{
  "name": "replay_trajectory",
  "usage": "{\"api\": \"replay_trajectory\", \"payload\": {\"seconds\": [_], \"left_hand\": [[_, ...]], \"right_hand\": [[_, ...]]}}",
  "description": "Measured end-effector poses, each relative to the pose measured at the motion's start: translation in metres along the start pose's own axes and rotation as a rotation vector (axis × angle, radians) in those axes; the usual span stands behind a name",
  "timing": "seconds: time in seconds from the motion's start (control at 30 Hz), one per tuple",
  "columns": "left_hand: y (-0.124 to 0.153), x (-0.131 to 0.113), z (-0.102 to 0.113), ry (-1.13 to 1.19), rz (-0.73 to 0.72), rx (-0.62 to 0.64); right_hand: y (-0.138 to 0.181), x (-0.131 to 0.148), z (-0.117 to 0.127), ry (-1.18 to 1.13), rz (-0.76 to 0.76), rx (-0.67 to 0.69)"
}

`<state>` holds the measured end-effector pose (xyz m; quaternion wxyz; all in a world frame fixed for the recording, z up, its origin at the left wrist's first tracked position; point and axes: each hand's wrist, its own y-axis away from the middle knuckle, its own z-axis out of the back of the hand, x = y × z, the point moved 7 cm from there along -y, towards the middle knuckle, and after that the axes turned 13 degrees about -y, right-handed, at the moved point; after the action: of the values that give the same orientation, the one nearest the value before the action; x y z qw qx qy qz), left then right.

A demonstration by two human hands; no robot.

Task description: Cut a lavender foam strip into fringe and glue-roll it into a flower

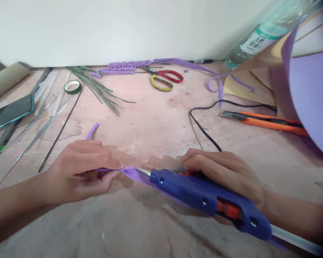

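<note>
My left hand [86, 168] pinches a purple strip [134, 173] between thumb and fingers; a short end of the strip sticks up behind the hand. My right hand [223, 172] is wrapped round a blue hot glue gun [183, 190], its grip hidden from view. The metal nozzle [143, 172] touches or nearly touches the strip just right of my left fingertips. From there the strip runs down to the right beneath the gun. A clear glue stick [296, 238] juts out of the gun's rear.
Behind lie green wire stems [99, 86], purple beaded sprigs [129, 67], scissors [164, 79] and green tape [72, 86]. Thin wires [43, 123] and a phone [12, 113] are at left. A black cord [201, 125], an orange cutter [271, 122], a bottle [263, 37] and purple paper [313, 96] occupy the right.
</note>
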<state>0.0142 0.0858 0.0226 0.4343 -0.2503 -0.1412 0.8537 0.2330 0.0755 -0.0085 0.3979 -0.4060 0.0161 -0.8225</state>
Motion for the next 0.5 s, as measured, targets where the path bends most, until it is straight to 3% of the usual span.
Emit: {"api": "replay_trajectory", "payload": {"seconds": [0.17, 0.27, 0.37, 0.43, 0.5], "left_hand": [[-0.001, 0.0, 0.002, -0.008, 0.002, 0.0], [0.0, -0.001, 0.003, -0.022, 0.011, -0.007], [0.001, -0.001, 0.004, -0.04, 0.021, -0.028], [0.001, -0.002, 0.005, -0.053, 0.013, -0.037], [0.001, -0.003, 0.005, -0.069, 0.008, -0.044]], "right_hand": [[0.001, 0.001, 0.005, 0.18, 0.054, -0.031], [-0.013, -0.004, 0.03, 0.379, 0.129, -0.089], [-0.042, -0.021, 0.067, 0.581, 0.1, -0.125], [-0.063, -0.05, 0.08, 0.832, -0.08, 0.015], [-0.077, -0.076, 0.084, 0.877, -0.187, 0.184]]}}
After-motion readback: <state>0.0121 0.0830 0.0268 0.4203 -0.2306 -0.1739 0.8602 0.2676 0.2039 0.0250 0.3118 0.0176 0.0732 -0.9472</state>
